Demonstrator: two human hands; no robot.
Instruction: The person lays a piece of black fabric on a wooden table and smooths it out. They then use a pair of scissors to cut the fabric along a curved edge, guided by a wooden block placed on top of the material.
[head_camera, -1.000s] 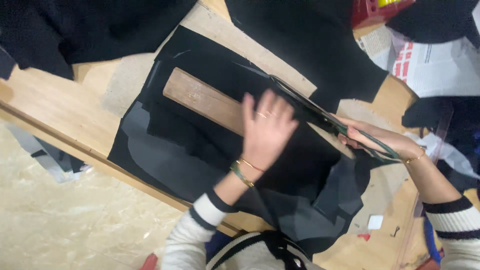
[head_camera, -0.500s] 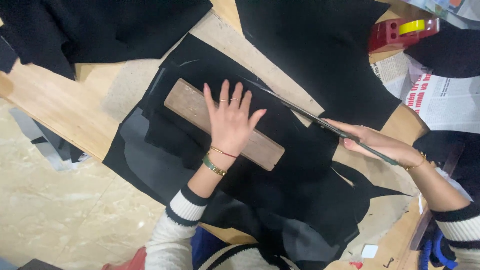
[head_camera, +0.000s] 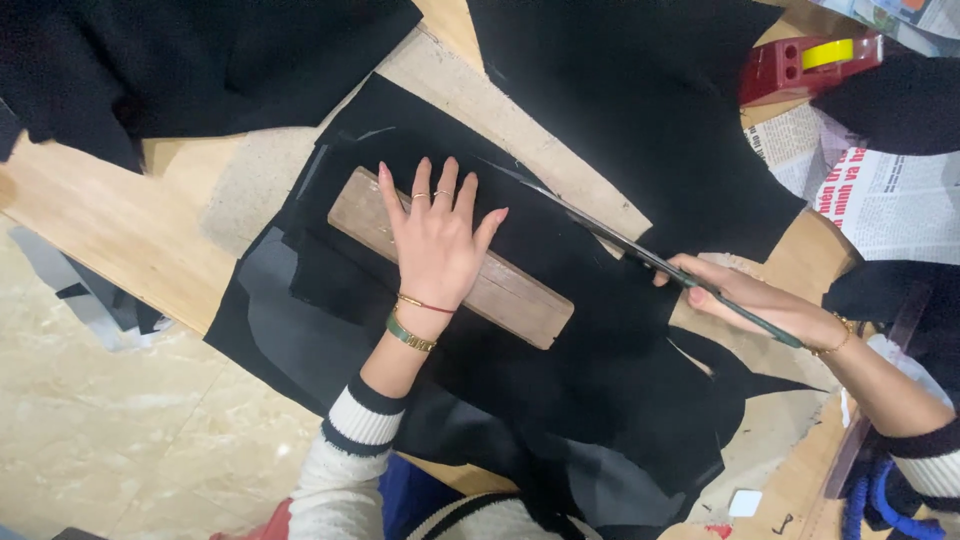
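Black fabric (head_camera: 560, 340) lies flat under a worn brown wooden block (head_camera: 505, 290). Since 0.5 s ago, the left hand (head_camera: 435, 240) stays spread, palm down, on that block, gripping nothing. Beside the block, the right hand (head_camera: 750, 300) remains closed around long scissors (head_camera: 640, 255), barely shifted.

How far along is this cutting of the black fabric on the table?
Roughly midway, by the look of it. Done: the scissors have already opened a cut along the upper edge of the black fabric, and a separate black piece lies above. In hand: the left hand lies flat on the wooden block weighting the cloth, and the right hand grips the scissors. Left: the uncut cloth beyond the blade tips.
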